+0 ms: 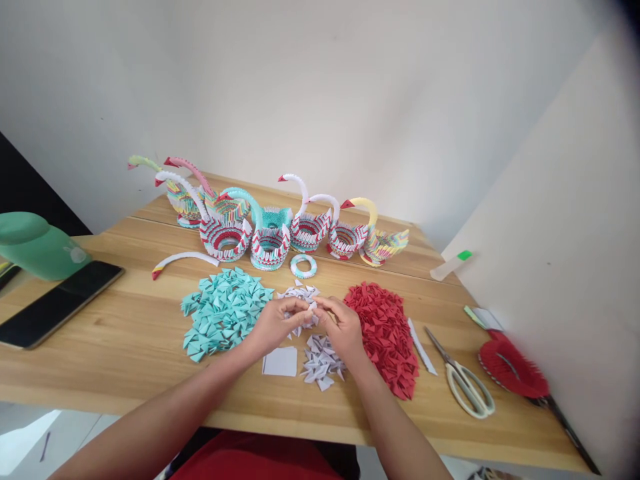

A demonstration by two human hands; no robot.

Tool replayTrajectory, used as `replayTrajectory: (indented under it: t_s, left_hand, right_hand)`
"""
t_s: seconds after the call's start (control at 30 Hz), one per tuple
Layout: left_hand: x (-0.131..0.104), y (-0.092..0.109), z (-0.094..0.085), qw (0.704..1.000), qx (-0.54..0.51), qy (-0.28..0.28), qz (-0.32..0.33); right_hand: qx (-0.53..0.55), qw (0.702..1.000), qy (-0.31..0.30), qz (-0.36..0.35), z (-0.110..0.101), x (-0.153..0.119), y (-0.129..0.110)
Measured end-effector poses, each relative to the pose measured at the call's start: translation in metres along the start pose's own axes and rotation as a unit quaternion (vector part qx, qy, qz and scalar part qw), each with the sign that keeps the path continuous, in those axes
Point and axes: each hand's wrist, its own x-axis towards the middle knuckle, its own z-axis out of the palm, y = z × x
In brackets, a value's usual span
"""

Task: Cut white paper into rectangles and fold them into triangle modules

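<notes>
Pinching white paper [313, 306] together, your left hand [278, 324] and right hand [344, 327] meet. Its smallness (I think) explains this grip.

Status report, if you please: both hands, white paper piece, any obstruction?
Left hand, right hand: together, pinching white paper piece. Loose white pieces close by. Nothing seen blocking.

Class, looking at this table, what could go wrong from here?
The small white piece held by the left hand and right hand might slip and get lost among the loose white pieces. Both hands work between the turquoise pile and red pile, so a careless sweep could mix colours.
</notes>
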Motion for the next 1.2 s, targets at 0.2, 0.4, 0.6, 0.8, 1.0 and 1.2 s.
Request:
replayTrajectory:
  t_s: [0.2, 0.4, 0.6, 0.8, 1.0, 1.2]
  left_hand:
    - [0.0, 0.002, 0.0, 1.0, -0.008, 0.017, -0.01]
    - [0.001, 0.003, -0.003, 0.983, -0.164, -0.013, -0.083]
    - [0.002, -0.002, -0.003, 0.976, -0.201, -0.021, -0.075]
    - [-0.001, 0.003, -0.001, 0.998, -0.032, 0.05, -0.018]
    - [-0.006, 0.007, 0.001, 0.983, 0.123, 0.077, 0.114]
    - [-0.006, 0.009, -0.001, 0.962, 0.191, 0.089, 0.173]
  right_hand:
    - [-0.008, 1.0, 0.01, -0.013, 0.002, 0.0, -0.002]
    - [-0.015, 0.996, -0.02, -0.09, 0.001, 0.0, -0.002]
    - [-0.02, 0.995, 0.017, -0.101, -0.001, 0.0, -0.002]
    - [0.02, 1.0, -0.003, -0.009, -0.006, 0.003, -0.001]
    - [0.017, 1.0, -0.016, -0.014, -0.006, 0.002, 0.0]
    - [0.01, 1.0, -0.018, -0.018, -0.006, 0.001, -0.003]
